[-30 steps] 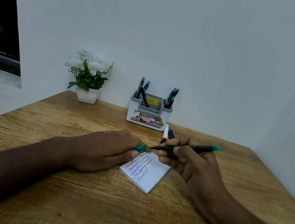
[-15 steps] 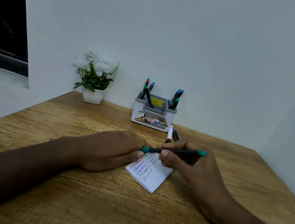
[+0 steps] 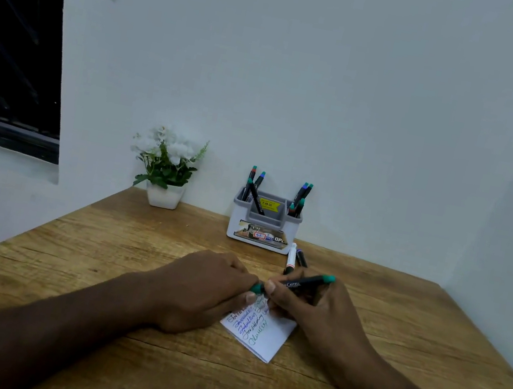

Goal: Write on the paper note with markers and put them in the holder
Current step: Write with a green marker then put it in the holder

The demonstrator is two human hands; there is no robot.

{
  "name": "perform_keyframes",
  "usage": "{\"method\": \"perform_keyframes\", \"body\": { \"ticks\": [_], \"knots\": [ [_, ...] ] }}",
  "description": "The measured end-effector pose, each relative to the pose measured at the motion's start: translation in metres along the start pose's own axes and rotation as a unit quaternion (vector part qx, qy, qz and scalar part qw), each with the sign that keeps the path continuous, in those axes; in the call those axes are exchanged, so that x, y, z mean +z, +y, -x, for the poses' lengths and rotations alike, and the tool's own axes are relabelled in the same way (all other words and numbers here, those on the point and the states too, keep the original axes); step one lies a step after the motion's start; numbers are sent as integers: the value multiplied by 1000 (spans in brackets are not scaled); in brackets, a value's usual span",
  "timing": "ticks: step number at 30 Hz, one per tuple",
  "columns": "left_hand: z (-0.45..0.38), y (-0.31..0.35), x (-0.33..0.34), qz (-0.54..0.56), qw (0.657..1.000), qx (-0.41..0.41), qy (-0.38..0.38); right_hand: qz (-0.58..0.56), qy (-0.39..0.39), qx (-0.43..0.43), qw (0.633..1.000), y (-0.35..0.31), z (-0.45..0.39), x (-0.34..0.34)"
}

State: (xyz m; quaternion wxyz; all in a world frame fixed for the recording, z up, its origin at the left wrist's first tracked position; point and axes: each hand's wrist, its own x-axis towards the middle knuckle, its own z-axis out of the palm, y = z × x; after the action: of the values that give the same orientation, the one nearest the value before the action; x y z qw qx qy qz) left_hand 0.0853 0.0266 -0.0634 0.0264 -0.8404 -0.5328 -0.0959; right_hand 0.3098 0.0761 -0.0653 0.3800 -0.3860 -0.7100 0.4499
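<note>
Cap now meets slim black marker (image 3: 299, 283), pinched by left hand (image 3: 214, 289) and right hand (image 3: 313, 310).

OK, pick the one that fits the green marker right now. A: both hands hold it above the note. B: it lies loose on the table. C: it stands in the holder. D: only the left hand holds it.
A: the right hand grips the green marker by its barrel while the left hand pinches its cap end, above the paper note.

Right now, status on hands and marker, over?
Left hand pinches green cap; right hand grips green marker, cap meeting tip. Paper note written, under hands. Holder behind; two markers lie between.
</note>
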Motion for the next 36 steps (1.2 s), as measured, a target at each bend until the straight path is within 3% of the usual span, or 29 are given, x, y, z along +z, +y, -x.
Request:
{"method": "perform_keyframes", "body": {
  "ticks": [6,9,13,16,19,24,29,32,36],
  "knots": [
    [0,0,1,7,999,-4,36,23,-28,-31,999,-4,5,2],
    [2,-5,1,139,986,-45,75,35,-77,-20,996,0,7,0],
    [-11,-16,-2,397,874,-144,242,56,-85,-9,995,1,6,-5],
    [-30,-41,-12,408,821,-230,327,62,-90,-19,994,2,8,-4],
    [-55,-68,-33,371,800,-279,380,60,-91,-23,994,5,8,-5],
    [-95,-95,-59,271,818,-315,398,52,-90,-28,994,6,7,-6],
    [-117,-92,-61,205,870,-319,316,57,-97,-34,993,8,6,-7],
    [-119,-90,-60,233,870,-358,245,66,-99,-39,992,9,5,-7],
    [-114,-90,-59,195,890,-336,240,72,-99,-44,992,10,5,-7]
  ]
}}
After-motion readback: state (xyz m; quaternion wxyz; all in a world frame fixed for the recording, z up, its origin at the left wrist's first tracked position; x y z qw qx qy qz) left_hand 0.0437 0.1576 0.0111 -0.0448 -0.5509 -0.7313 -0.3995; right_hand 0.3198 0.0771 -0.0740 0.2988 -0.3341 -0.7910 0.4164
